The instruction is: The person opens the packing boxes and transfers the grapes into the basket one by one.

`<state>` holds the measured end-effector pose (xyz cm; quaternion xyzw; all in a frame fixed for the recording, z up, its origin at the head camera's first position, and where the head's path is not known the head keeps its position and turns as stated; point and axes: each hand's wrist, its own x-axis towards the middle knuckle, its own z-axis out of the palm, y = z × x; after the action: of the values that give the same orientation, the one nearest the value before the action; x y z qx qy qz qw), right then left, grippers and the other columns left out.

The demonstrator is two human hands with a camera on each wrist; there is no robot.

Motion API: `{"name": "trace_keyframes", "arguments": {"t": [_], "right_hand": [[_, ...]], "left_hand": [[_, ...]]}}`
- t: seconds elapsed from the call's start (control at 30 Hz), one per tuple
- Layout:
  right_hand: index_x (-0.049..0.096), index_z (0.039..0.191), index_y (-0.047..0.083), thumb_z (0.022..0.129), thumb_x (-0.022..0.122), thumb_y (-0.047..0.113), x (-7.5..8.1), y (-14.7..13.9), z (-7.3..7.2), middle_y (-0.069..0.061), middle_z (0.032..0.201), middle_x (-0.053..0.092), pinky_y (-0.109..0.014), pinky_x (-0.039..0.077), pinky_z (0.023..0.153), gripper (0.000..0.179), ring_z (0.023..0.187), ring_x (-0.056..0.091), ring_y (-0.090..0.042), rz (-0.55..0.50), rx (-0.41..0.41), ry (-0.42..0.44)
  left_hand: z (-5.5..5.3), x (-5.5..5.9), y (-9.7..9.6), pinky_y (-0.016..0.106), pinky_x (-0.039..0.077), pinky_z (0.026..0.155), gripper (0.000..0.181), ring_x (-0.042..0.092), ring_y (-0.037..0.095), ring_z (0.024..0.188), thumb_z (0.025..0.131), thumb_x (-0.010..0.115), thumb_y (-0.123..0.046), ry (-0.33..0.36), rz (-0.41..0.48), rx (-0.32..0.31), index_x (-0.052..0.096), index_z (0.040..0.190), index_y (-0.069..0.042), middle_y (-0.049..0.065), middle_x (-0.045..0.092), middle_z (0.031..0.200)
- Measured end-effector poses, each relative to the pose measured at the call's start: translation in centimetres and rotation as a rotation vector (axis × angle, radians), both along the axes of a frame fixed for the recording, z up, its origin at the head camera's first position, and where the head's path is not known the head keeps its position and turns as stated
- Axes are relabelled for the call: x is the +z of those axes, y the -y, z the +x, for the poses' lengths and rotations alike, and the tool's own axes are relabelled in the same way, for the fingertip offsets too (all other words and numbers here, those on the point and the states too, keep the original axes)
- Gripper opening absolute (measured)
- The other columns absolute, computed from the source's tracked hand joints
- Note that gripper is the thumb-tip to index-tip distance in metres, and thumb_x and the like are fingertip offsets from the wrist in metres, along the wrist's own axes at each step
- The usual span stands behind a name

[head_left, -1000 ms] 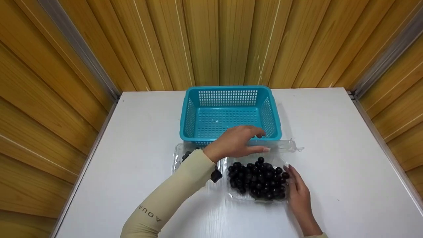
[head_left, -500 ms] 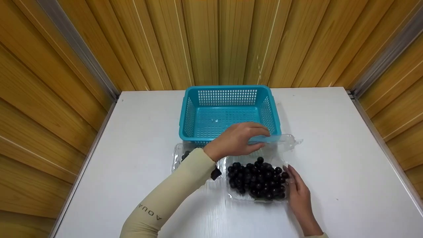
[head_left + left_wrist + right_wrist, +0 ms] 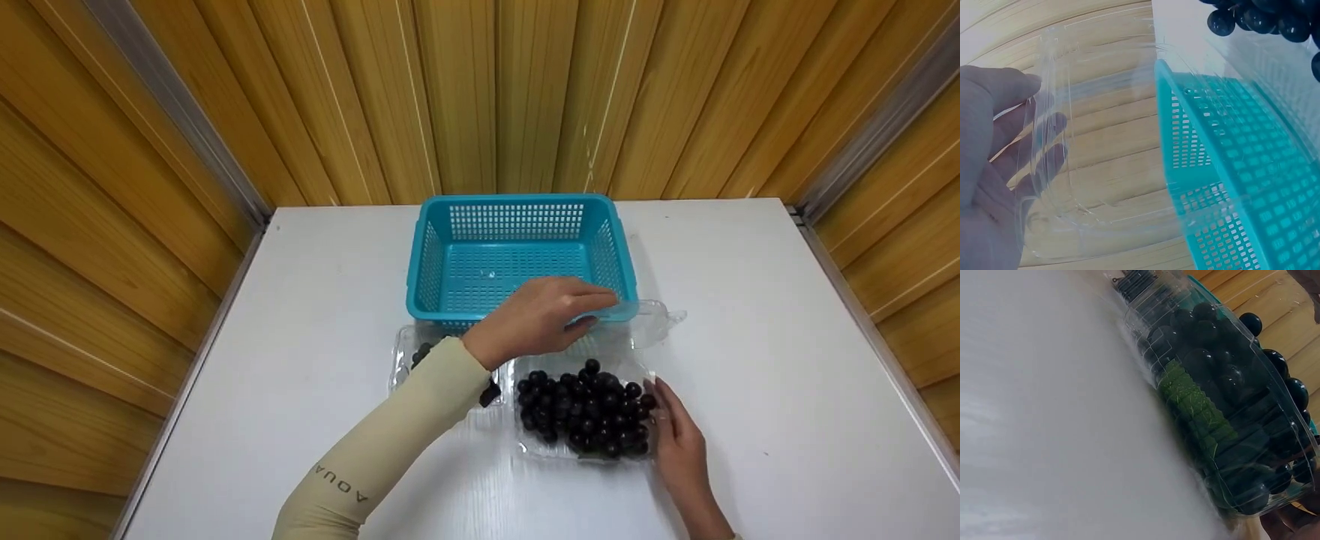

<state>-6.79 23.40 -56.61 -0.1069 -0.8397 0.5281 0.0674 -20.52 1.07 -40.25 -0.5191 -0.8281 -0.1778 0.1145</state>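
A clear plastic clamshell box (image 3: 534, 450) heaped with black grapes (image 3: 589, 409) stands on the white table, its hinged lid (image 3: 651, 322) raised at the back. My left hand (image 3: 551, 315) pinches the lid's edge; in the left wrist view the thumb lies on one side of the clear lid (image 3: 1112, 140) and the fingers show through it. My right hand (image 3: 681, 446) holds the box's right end, fingers along its wall. The right wrist view shows a green leaf-patterned label (image 3: 1196, 402) on the box and part of the fingers (image 3: 1292, 520) at its corner.
A teal plastic basket (image 3: 416, 262) with perforated walls stands right behind the boxes. To the left, partly under my left forearm, sits a second clear box (image 3: 401, 360) with dark grapes. Wood-panelled walls (image 3: 525, 97) enclose the table (image 3: 300, 337).
My left hand has closed its thumb and fingers on the lid's edge and raised it slightly. My right hand stays at the box's right end.
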Motion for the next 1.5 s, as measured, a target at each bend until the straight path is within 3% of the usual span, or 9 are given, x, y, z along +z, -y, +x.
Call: {"name": "trace_keyframes", "arguments": {"t": [0.37,0.63,0.97,1.5], "right_hand": [[0.031,0.151,0.012,0.106,0.033,0.020,0.3,0.0,0.2,-0.006,0.149,0.045,0.005,0.022,0.098,0.046,0.118,0.029,0.028,0.015,0.008,0.046],[0.030,0.151,0.014,0.104,0.036,0.012,0.8,0.2,0.2,-0.004,0.150,0.044,0.004,0.025,0.099,0.047,0.116,0.033,0.028,-0.050,-0.009,0.107],[0.033,0.150,0.008,0.104,0.038,0.011,1.0,0.3,0.2,-0.008,0.150,0.044,0.000,0.031,0.098,0.046,0.115,0.040,0.026,-0.150,-0.016,0.051],[0.031,0.150,0.009,0.105,0.040,0.021,1.4,0.2,0.0,-0.009,0.151,0.042,-0.002,0.037,0.095,0.048,0.113,0.042,0.027,-0.199,-0.018,0.062]], "left_hand": [[0.0,-0.3,0.0,0.025,0.048,0.100,0.038,0.062,0.012,0.118,0.096,0.056,-0.015,-0.050,0.000,0.018,0.058,0.134,-0.017,-0.003,0.064,0.131],[0.1,-0.1,-0.2,0.030,0.042,0.109,0.043,0.053,0.013,0.130,0.096,0.058,-0.019,-0.064,-0.028,0.033,0.053,0.138,-0.018,-0.002,0.058,0.138],[1.0,0.1,-0.4,0.033,0.036,0.113,0.044,0.050,0.014,0.132,0.096,0.059,-0.029,-0.135,-0.027,0.048,0.053,0.138,-0.020,-0.003,0.057,0.139],[2.2,-0.2,-0.5,0.030,0.041,0.108,0.044,0.048,0.013,0.133,0.095,0.061,-0.026,-0.150,-0.029,0.024,0.053,0.138,-0.021,-0.004,0.055,0.140]]}}
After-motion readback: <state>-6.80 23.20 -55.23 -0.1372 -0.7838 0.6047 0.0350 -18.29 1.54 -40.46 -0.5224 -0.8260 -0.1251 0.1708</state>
